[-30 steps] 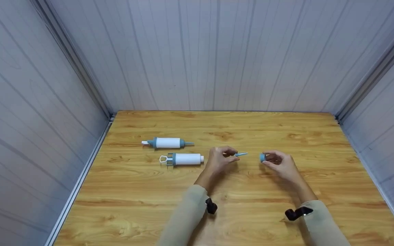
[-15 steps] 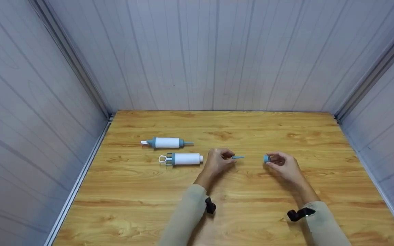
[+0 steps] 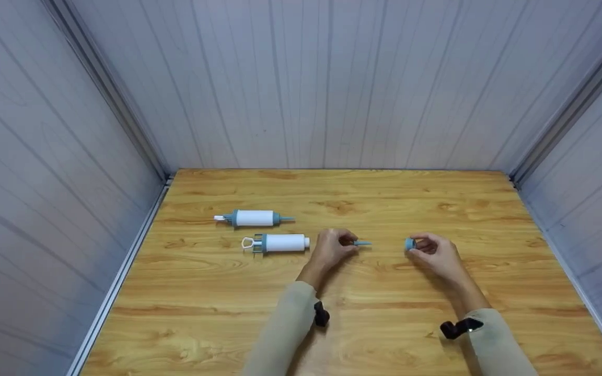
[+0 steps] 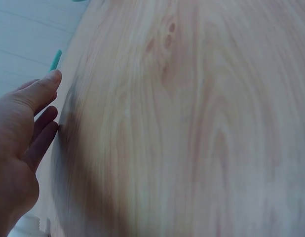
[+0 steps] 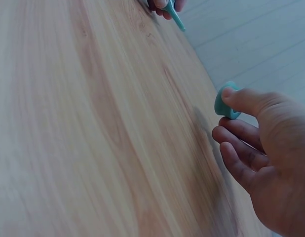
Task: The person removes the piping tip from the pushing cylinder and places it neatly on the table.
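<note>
My left hand (image 3: 332, 248) pinches a thin blue-green nozzle (image 3: 363, 243), its narrow tip pointing right. In the left wrist view, the tip of the nozzle (image 4: 56, 60) sticks out past the thumb. My right hand (image 3: 437, 255) holds a short blue-green ring-shaped cap (image 3: 410, 244) between thumb and fingers. Seen from the right wrist, the cap (image 5: 224, 102) has an open side facing the palm. A gap separates the two parts. Left of my left hand lies a white syringe-like cylinder (image 3: 285, 243) with a blue-green collar, a white loop handle and a bare white end.
Behind that cylinder lies a similar syringe-like piece (image 3: 255, 218) with a blue-green cap and nozzle fitted at its right end. Both rest on the wood-grain table (image 3: 384, 334). Pale panel walls (image 3: 301, 94) enclose the table at the back and sides.
My right hand has moved slightly to the right and nearer with the cap. My left hand has shifted slightly left and lowered the nozzle, which now points more directly right.
</note>
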{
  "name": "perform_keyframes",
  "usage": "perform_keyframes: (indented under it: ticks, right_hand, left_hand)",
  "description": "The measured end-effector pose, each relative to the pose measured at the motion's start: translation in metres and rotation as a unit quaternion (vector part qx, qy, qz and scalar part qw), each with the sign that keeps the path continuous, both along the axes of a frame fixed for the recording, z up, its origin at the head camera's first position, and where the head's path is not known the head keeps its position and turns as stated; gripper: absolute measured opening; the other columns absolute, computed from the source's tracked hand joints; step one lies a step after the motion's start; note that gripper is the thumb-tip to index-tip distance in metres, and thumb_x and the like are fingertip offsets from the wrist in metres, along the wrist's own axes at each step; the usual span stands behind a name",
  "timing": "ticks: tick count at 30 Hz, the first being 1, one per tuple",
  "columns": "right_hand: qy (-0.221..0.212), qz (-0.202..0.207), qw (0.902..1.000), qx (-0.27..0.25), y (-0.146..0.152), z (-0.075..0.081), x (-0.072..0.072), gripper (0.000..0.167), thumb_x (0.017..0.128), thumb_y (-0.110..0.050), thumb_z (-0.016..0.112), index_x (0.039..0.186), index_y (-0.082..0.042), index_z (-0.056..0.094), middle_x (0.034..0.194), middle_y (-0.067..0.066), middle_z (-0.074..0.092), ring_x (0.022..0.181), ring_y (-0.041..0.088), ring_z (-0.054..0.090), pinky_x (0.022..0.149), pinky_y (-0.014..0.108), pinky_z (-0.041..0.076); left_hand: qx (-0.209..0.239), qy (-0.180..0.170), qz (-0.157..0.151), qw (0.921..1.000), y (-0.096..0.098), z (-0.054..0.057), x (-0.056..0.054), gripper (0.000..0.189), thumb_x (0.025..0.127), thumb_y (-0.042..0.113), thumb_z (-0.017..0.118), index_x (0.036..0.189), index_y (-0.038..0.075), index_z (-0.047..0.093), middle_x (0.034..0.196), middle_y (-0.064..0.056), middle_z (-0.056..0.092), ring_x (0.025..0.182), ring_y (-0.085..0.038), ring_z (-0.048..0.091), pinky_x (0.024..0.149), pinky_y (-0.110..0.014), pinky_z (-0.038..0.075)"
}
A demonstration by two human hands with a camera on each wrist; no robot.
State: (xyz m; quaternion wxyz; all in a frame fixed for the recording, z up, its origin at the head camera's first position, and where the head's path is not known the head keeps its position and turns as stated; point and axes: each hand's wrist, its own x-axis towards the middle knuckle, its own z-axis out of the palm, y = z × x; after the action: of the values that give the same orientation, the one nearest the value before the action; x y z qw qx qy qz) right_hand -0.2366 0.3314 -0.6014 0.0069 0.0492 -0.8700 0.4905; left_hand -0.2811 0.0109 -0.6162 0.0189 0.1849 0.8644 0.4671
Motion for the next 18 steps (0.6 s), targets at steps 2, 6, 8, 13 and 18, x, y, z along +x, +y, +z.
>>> perform_keyframes:
  ticks: [2,6,8,13,18]
  right_hand:
    - [-0.004,0.000,1.0000,0.004,0.0005,-0.0002,-0.0002,0.037,0.103,-0.013,0.083,0.137,0.001,0.076,0.115,0.021,0.079,0.095,0.002,0.068,0.086,0.014,0.057]
    - [-0.013,-0.005,0.9998,0.016,0.0004,0.0008,0.0004,0.039,0.104,-0.015,0.083,0.138,0.002,0.075,0.115,0.021,0.079,0.095,0.003,0.067,0.086,0.015,0.057]
    - [-0.016,-0.010,0.9996,0.023,0.0005,0.0014,0.0005,0.039,0.104,-0.014,0.083,0.138,0.001,0.075,0.115,0.020,0.079,0.095,0.004,0.067,0.086,0.015,0.056]
    - [-0.016,-0.010,0.9991,0.038,0.0006,0.0005,0.0001,0.039,0.104,-0.015,0.083,0.139,-0.001,0.076,0.116,0.020,0.079,0.096,0.006,0.067,0.085,0.016,0.056]
    - [-0.012,-0.009,0.9988,0.046,-0.0014,-0.0011,-0.0001,0.037,0.103,-0.011,0.083,0.137,0.001,0.076,0.113,0.021,0.077,0.090,0.006,0.065,0.079,0.017,0.054]
  left_hand:
    - [-0.004,0.008,0.000,1.0000,0.0002,-0.0044,-0.0016,0.019,0.100,0.015,0.087,0.117,0.009,0.087,0.113,-0.007,0.088,0.102,-0.016,0.083,0.089,-0.029,0.067]
    - [-0.004,-0.007,0.002,1.0000,0.0008,-0.0017,-0.0006,0.020,0.098,0.014,0.089,0.117,0.008,0.087,0.116,-0.009,0.088,0.107,-0.020,0.085,0.093,-0.031,0.068]
    - [-0.008,-0.010,0.005,0.9999,0.0017,-0.0013,-0.0012,0.021,0.097,0.015,0.090,0.116,0.008,0.088,0.116,-0.009,0.088,0.109,-0.022,0.085,0.095,-0.034,0.068]
    - [-0.021,-0.015,0.007,0.9997,0.0022,0.0029,-0.0009,0.022,0.096,0.017,0.091,0.117,0.008,0.088,0.116,-0.009,0.088,0.111,-0.025,0.084,0.099,-0.038,0.068]
    - [-0.030,-0.022,0.006,0.9993,0.0021,0.0041,-0.0008,0.022,0.097,0.017,0.090,0.118,0.009,0.088,0.116,-0.008,0.088,0.110,-0.024,0.083,0.098,-0.039,0.067]
